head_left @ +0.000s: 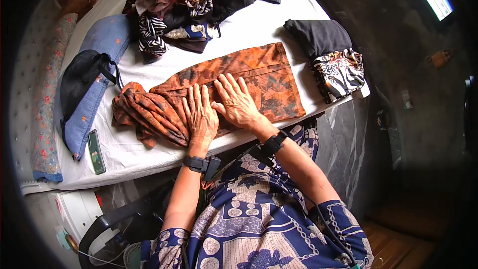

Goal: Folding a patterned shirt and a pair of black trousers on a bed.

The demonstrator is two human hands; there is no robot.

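An orange-brown garment with dark blotches (271, 82) lies on the white bed sheet in front of me. Its right part is spread flat, while its left end is bunched up in folds. My left hand (201, 117) rests flat on the cloth beside the bunched end, fingers stretched out. Just right of it, my right hand (238, 103) presses flat on the smooth part, fingers pointing up and left. The two hands nearly meet at the thumbs. Neither one grips the cloth. A dark band with a small device sits on each wrist.
A heap of mixed dark and patterned clothes (194, 7) lies at the far side. Folded clothes (323, 45), black and animal-print, sit at the right edge. Along the left are a blue pillow (102, 45), a black bag-like item (82, 82), a flowered bolster (50, 94) and a green phone (96, 152).
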